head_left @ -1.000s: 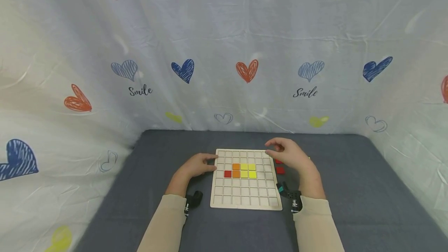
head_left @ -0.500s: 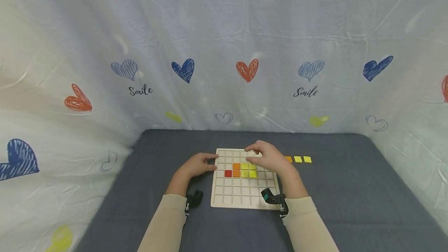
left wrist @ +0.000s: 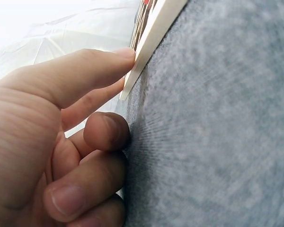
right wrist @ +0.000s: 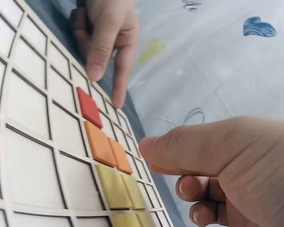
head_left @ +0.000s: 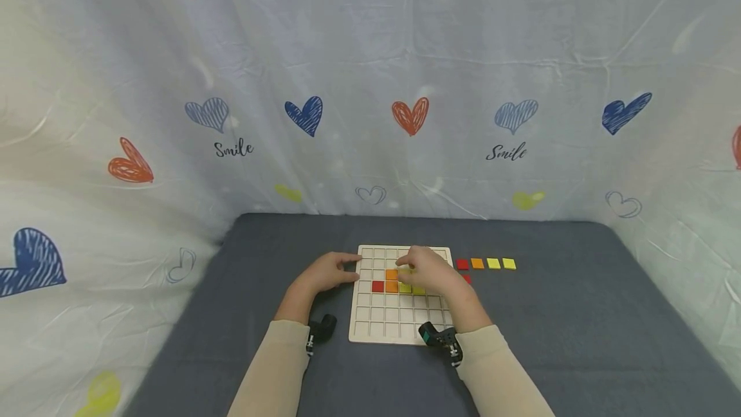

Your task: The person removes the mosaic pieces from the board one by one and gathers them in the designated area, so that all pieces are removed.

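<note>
A pale wooden grid board [head_left: 370, 333] lies on the cloth. Set into its squares are a red tile [head_left: 377, 286], two orange tiles [head_left: 392, 287] and several yellow tiles [right wrist: 112, 189], partly hidden by my right hand in the head view. My left hand [head_left: 327, 272] is at the board's left edge, thumb and index finger extended against it; its other fingers bend near the cloth in the left wrist view. Over the yellow tiles hovers my right hand [head_left: 431, 269], thumb and index finger close together; I cannot tell whether a tile is between them.
Right of the board, a row of loose tiles lies on the dark grey table [head_left: 579, 314]: a red tile [head_left: 462, 264], an orange tile [head_left: 477, 264] and two yellow tiles [head_left: 493, 264]. Another red tile [head_left: 467, 279] shows beside my right forearm. A patterned curtain [head_left: 370, 82] surrounds the table.
My right hand has moved left and toward me, from the board's far right corner to above its coloured tiles, uncovering the loose row. My left hand stays at the board's edge.
</note>
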The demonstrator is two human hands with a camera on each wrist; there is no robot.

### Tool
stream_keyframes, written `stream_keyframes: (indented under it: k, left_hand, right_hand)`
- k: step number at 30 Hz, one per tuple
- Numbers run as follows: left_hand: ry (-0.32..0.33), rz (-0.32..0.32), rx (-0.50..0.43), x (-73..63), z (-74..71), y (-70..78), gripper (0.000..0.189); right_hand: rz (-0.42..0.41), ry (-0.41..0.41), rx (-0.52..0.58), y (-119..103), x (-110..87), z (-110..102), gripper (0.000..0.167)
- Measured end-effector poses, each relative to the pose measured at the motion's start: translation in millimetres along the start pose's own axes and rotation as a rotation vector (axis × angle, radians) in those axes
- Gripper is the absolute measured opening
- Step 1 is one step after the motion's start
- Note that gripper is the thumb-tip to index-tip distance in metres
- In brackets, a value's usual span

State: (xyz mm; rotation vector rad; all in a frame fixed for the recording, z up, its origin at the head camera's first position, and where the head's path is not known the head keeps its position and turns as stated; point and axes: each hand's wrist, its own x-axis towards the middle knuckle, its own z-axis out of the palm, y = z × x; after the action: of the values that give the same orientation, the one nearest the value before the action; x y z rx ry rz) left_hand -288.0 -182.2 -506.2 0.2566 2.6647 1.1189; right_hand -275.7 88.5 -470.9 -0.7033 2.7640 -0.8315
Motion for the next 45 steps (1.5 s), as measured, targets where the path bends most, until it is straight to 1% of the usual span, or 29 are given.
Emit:
stream_keyframes:
  k: [4,7,9,15,20,23,26,29,34,37,42,45]
  left_hand:
    - [0.001,-0.003,-0.001,0.0,0.4,0.2,0.052]
    - [0.001,-0.004,-0.005,-0.6,0.6,0.5,0.052]
    - [0.0,0.0,-0.009,-0.6,0.6,0.5,0.052]
    - [-0.006,0.01,-0.016,-0.2,0.5,-1.1,0.052]
    - [-0.009,0.012,-0.015,-0.5,0.5,-0.8,0.052]
    - [-0.005,0.007,-0.019,-0.5,0.2,-0.1,0.051]
    - [-0.002,-0.001,-0.026,-0.7,0.0,0.5,0.051]
    - [-0.001,-0.002,-0.023,-1.0,0.3,0.9,0.051]
    - [-0.005,-0.001,-0.008,-1.2,0.8,0.7,0.051]
    - [-0.005,0.007,-0.002,-1.1,0.6,0.6,0.052]
    - [-0.007,0.007,-0.005,-1.1,0.2,-0.1,0.052]
    - [-0.006,0.014,-0.012,-1.3,0.3,-0.8,0.052]
  right_hand:
    - [-0.011,-0.004,-0.074,1,3.2,7,0.033]
    - [0.003,0.007,-0.09,0,4.3,11,0.03]
    - [0.014,0.017,-0.086,0,4.8,13,0.028]
    - [0.043,0.051,-0.028,2,6.0,17,0.022]
    - [0.052,0.088,-0.005,1,8.4,19,0.024]
    - [0.031,0.116,-0.042,0,10.2,20,0.026]
    - [0.009,0.147,-0.09,-2,10.9,21,0.024]
    - [0.013,0.158,-0.106,-5,10.7,20,0.023]
    - [0.051,0.162,-0.048,-9,9.3,13,0.023]
    - [0.052,0.174,-0.016,-13,6.4,5,0.023]
    - [-0.007,0.208,0.009,-16,-1.6,-11,0.024]
    - [-0.041,0.222,0.056,-16,-7.6,-21,0.025]
